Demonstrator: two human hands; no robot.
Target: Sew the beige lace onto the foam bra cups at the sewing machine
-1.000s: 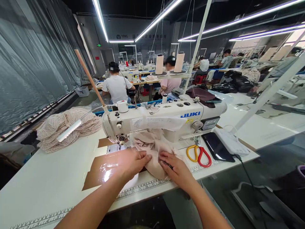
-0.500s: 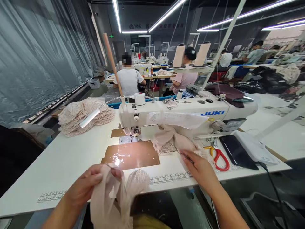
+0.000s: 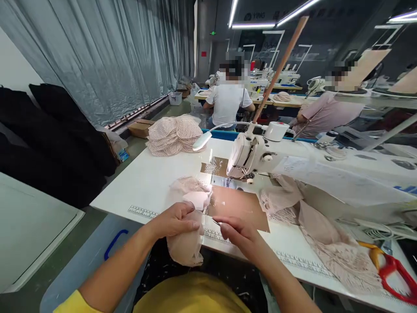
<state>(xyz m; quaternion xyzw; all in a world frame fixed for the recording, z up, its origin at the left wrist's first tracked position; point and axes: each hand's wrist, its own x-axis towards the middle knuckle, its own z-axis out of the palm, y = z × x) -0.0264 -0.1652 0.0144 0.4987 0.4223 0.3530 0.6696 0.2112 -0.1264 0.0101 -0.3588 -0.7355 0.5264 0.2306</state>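
Note:
My left hand [image 3: 177, 222] is closed on a pale pink lace fabric piece [image 3: 185, 250], pinched between thumb and fingers. The fabric's upper part lies on the table by the sewing machine's needle plate; its lower part hangs over the front edge. Close to its right edge, my right hand [image 3: 239, 234] is closed round a slim, pointed metal tool [image 3: 215, 222], its tip aimed at the fabric. Whether the tip touches the cloth I cannot tell. The white sewing machine [image 3: 250, 158] stands just beyond both hands, with brown tape [image 3: 237, 206] in front of its needle area.
A stack of pink lace pieces [image 3: 174, 134] sits at the table's far left. More pink fabric [image 3: 335, 243] lies to the right, beside red-handled scissors [image 3: 395, 278]. A small lamp [image 3: 202, 140] arches over the table. Two people work at machines ahead.
The view has turned left. My left hand has brought the fabric up by the needle area. My right hand has left the fabric on the right and come beside my left, still holding the metal tool.

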